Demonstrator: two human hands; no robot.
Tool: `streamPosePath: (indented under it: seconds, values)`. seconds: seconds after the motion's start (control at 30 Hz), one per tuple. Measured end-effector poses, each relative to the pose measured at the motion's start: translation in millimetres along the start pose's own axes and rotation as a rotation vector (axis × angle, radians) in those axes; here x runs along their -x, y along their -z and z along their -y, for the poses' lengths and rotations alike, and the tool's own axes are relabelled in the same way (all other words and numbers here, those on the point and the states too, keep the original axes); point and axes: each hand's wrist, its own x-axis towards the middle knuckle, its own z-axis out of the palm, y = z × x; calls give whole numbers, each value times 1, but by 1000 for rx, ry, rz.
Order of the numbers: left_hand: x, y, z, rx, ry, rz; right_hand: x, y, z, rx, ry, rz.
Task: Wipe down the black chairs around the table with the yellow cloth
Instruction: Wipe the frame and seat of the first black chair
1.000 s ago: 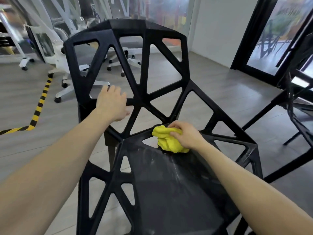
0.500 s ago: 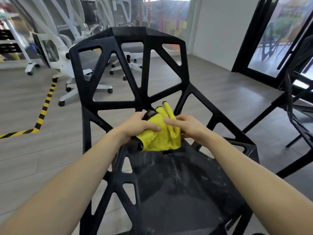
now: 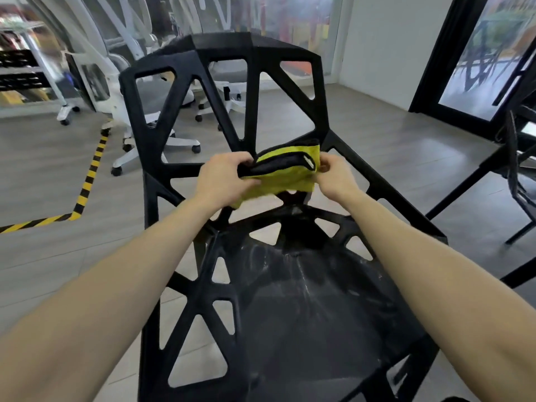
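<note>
A black chair (image 3: 255,91) with an open lattice back and a dusty, streaked seat stands right in front of me. The yellow cloth (image 3: 285,177) with a dark side is held up in the air over the back of the seat, stretched between both hands. My left hand (image 3: 223,178) pinches its left end and my right hand (image 3: 333,175) pinches its right end. Neither hand touches the chair.
White office chairs (image 3: 145,120) on castors stand behind the black chair at the left. Yellow-and-black tape (image 3: 87,181) runs across the grey floor. Another black chair frame (image 3: 519,169) and black legs are at the right, near a dark-framed glass door (image 3: 475,68).
My right hand lifted the cloth off the seat. My left hand left the chair back and took hold of the cloth, and both hands raised it and pulled it out wider.
</note>
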Motion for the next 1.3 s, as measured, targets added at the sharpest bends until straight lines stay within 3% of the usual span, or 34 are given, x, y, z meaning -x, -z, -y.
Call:
streamPosePath:
  seconds: [0.07, 0.17, 0.23, 0.37, 0.43, 0.5, 0.6, 0.7, 0.83, 0.93, 1.07, 1.17, 1.23, 1.3]
  values:
    - [6, -6, -3, -17, -51, 129, 4, 8, -8, 249, 66, 33]
    - [30, -21, 3, -110, -72, 484, 20, 17, -30, 695, 85, 299]
    - [48, -24, 12, -235, -58, 553, 28, 16, -41, 832, 69, 437]
    - [90, -7, 21, -610, -66, 369, 29, -22, -29, 780, 286, 351]
    - [111, 6, 20, -822, -26, 264, 23, -49, -22, 772, 409, 399]
    - [122, 10, 16, -936, 51, 337, 17, -71, -31, 851, 516, 462]
    - [114, 0, 8, -851, 35, 587, 15, -82, -66, 789, 580, 473]
    - [90, -4, 22, -765, -34, 489, 10, -82, -95, 797, 531, 527]
    - [64, -1, 46, -892, -171, 400, 4, -98, -80, 852, 377, 540]
    - [59, 2, 54, -886, -232, 299, 54, -100, -66, 878, 307, 583]
    - [69, 7, 51, -910, -296, 311, 161, -57, -47, 754, 382, 786]
    - [93, 23, 62, -961, -288, 315, 163, -40, -38, 827, 492, 781]
    - [113, 32, 78, -973, -316, 200, 154, -55, -37, 837, 500, 780]
    - [129, 38, 89, -823, -290, 60, 159, -82, -32, 781, 456, 766]
